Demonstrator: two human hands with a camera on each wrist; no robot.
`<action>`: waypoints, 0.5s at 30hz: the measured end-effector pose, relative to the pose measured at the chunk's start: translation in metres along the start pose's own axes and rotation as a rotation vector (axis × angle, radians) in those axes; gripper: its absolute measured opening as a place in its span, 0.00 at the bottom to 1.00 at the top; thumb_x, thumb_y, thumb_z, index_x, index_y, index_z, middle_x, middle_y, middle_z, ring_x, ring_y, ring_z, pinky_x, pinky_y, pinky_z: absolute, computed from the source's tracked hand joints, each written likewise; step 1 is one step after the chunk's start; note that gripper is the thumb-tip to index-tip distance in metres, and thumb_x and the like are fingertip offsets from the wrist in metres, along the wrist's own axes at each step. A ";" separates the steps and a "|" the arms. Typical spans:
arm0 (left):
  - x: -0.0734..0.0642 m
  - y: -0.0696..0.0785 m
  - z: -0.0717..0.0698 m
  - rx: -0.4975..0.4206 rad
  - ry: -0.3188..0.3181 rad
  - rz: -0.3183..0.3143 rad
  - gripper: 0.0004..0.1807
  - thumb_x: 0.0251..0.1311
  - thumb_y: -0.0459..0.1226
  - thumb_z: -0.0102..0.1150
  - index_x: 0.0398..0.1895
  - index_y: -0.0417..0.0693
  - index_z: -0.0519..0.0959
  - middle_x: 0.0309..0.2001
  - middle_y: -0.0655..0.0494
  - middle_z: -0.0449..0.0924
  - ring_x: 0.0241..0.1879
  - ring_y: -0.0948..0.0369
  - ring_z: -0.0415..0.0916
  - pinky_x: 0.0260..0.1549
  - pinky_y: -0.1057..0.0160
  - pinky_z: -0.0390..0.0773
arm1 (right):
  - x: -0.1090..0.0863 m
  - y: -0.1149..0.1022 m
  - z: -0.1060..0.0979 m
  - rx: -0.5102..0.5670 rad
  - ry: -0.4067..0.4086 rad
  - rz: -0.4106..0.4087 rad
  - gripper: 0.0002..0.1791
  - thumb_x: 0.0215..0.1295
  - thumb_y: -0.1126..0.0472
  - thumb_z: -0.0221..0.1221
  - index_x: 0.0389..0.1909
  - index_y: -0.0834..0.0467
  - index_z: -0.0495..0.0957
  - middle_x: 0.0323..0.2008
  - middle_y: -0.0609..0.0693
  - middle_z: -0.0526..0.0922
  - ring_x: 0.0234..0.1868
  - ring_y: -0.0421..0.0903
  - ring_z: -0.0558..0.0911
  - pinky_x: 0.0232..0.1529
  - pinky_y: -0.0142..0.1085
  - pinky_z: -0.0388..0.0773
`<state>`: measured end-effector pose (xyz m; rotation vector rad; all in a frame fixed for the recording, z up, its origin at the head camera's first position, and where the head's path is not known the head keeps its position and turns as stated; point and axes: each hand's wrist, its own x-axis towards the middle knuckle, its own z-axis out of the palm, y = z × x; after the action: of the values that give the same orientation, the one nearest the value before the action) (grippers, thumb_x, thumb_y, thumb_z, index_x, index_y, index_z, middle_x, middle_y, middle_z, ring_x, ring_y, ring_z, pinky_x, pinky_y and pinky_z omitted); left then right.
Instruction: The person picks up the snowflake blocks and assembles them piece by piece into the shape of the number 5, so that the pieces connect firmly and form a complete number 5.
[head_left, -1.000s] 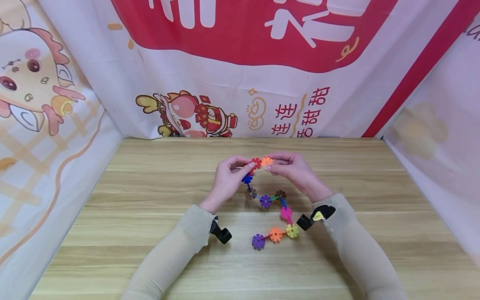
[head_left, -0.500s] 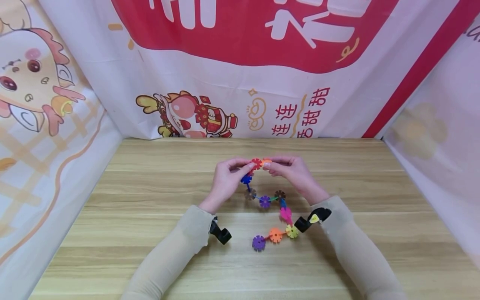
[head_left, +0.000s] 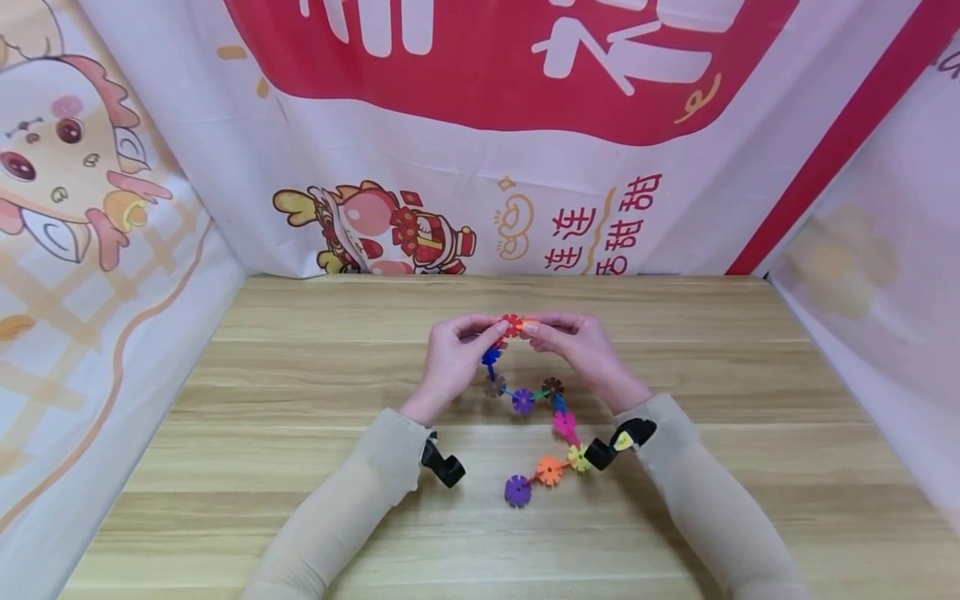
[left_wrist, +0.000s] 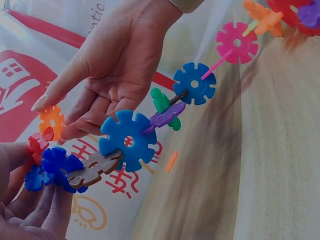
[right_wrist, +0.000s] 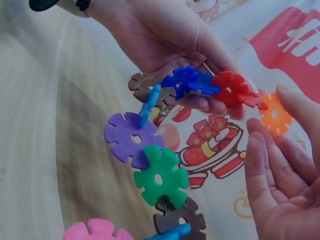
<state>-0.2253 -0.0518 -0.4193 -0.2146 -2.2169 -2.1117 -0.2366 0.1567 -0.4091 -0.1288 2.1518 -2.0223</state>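
Note:
A chain of colourful notched plastic discs hangs between my hands and runs down toward the table. My left hand [head_left: 456,354] pinches the red disc [head_left: 512,325] at the chain's upper end. Thumb and fingers of my right hand [head_left: 581,346] pinch an orange disc [right_wrist: 276,114], which meets a second red disc [right_wrist: 254,99] in the right wrist view. Below come blue discs [left_wrist: 61,167], a brown disc [left_wrist: 95,169], a purple disc [head_left: 522,401] and a green disc [right_wrist: 161,176]. A pink disc [head_left: 565,424] and a yellow disc [head_left: 577,457] follow. How deep the orange disc's slot sits is unclear.
The chain's near end, with an orange disc [head_left: 549,471] and a purple disc [head_left: 517,491], lies low over the wooden table [head_left: 337,517]. Printed cloth [head_left: 480,158] hangs behind the table and along both sides. Black camera mounts [head_left: 442,463] sit on both wrists.
My right hand has moved slightly left, bringing the orange disc closer to the red one and turning it more edge-on. The chain's middle has shifted a little left.

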 end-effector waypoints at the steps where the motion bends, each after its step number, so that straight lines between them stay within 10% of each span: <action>1: 0.000 0.000 0.000 -0.004 -0.005 0.000 0.11 0.65 0.41 0.70 0.44 0.45 0.87 0.39 0.52 0.88 0.39 0.55 0.85 0.41 0.61 0.85 | 0.000 0.000 0.000 0.002 -0.004 -0.001 0.23 0.65 0.50 0.70 0.54 0.62 0.83 0.49 0.57 0.86 0.53 0.62 0.82 0.58 0.49 0.78; 15: 0.002 -0.001 -0.003 0.008 -0.022 -0.006 0.11 0.66 0.44 0.69 0.45 0.48 0.87 0.42 0.55 0.87 0.43 0.57 0.84 0.45 0.61 0.84 | 0.008 -0.004 -0.027 -0.012 -0.019 -0.060 0.31 0.67 0.48 0.69 0.63 0.64 0.77 0.53 0.59 0.84 0.51 0.53 0.84 0.61 0.50 0.76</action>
<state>-0.2276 -0.0550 -0.4196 -0.2322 -2.2401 -2.1139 -0.2501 0.1817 -0.4040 -0.2157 2.1745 -2.0321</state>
